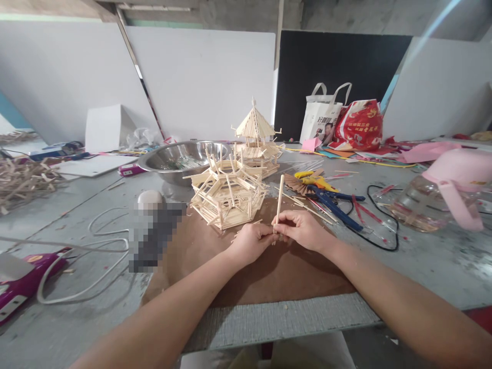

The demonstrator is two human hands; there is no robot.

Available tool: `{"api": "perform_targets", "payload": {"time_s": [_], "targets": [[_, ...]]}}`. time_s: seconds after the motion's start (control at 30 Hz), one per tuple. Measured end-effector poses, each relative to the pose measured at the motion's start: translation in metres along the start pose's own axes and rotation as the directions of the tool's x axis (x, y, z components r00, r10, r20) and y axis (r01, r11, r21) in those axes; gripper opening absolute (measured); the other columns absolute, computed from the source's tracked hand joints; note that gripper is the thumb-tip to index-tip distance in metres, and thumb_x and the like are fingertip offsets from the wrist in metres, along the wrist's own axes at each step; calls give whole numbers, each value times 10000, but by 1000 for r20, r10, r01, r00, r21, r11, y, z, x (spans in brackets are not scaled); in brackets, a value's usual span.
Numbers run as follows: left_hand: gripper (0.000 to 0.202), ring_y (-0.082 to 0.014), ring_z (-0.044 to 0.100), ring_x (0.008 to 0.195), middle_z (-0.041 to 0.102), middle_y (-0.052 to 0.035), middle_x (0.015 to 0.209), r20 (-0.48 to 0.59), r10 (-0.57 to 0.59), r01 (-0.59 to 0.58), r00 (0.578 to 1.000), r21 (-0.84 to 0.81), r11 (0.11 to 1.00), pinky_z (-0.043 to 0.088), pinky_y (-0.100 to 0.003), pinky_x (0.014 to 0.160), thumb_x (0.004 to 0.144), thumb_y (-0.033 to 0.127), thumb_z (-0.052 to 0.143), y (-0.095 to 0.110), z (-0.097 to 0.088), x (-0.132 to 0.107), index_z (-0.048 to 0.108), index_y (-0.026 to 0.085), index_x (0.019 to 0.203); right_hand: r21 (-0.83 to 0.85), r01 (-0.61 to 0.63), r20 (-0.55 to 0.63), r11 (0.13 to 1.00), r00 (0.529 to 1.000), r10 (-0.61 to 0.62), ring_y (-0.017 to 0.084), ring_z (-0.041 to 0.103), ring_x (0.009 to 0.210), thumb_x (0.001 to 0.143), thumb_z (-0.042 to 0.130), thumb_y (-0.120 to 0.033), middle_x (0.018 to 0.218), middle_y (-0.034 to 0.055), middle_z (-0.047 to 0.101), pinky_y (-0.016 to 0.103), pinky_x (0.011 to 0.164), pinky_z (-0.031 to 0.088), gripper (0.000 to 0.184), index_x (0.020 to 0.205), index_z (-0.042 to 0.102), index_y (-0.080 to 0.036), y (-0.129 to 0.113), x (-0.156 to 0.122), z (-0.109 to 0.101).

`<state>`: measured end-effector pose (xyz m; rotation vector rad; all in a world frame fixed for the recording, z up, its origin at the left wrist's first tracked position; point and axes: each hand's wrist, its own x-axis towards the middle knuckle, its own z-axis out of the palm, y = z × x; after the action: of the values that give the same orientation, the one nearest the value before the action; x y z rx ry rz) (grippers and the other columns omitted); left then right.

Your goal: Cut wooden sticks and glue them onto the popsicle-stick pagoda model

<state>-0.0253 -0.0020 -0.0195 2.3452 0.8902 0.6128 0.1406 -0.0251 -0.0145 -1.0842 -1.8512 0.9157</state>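
My right hand [302, 229] pinches a thin wooden stick [280, 197] that stands nearly upright over the brown mat [265, 277]. My left hand [251, 241] is closed beside it, fingertips meeting the stick's lower end; a small stick piece seems to lie between its fingers. Just beyond both hands stands a hexagonal stick-built model tier [226, 195]. Behind that tier stands a small stick pavilion with a pointed roof [255, 138].
A steel bowl [180, 159] sits behind the model. Blue-handled pliers [330, 202], a black cable [378, 220] and loose sticks lie right, near a pink-lidded glass jug [442, 197]. A purple tool [23, 282] with white cord lies left. Bags [342, 123] stand at the back.
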Motion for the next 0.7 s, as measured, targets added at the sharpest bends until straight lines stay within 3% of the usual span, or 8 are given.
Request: {"api": "perform_targets", "payload": {"time_s": [0.27, 0.47, 0.7], "targets": [[244, -90, 521, 634, 610, 1, 677, -43, -2, -2, 999, -96, 995, 400, -182, 609, 776, 310, 450, 2, 4, -1, 653, 174, 777, 5, 28, 9, 1000, 1000, -28, 60, 468, 484, 751, 490, -253, 648, -12, 537, 192, 486, 403, 117, 746, 558, -157, -1, 1, 0], [273, -97, 542, 663, 630, -4, 708, 18, -37, 40, 999, -231, 972, 415, -187, 623, 795, 311, 415, 3, 5, -1, 642, 160, 791, 34, 20, 11, 999, 1000, -20, 67, 477, 503, 745, 498, -268, 652, -7, 542, 190, 485, 414, 123, 728, 553, -159, -3, 0, -1], [258, -83, 483, 571, 560, 15, 590, -22, -64, 61, 998, -107, 992, 375, -174, 550, 787, 278, 412, 4, 6, -1, 599, 145, 669, 7, -7, 10, 1000, 1000, 7, 89, 510, 555, 738, 498, -349, 670, 1, 566, 193, 496, 416, 201, 761, 569, -162, -2, 1, -2]]}}
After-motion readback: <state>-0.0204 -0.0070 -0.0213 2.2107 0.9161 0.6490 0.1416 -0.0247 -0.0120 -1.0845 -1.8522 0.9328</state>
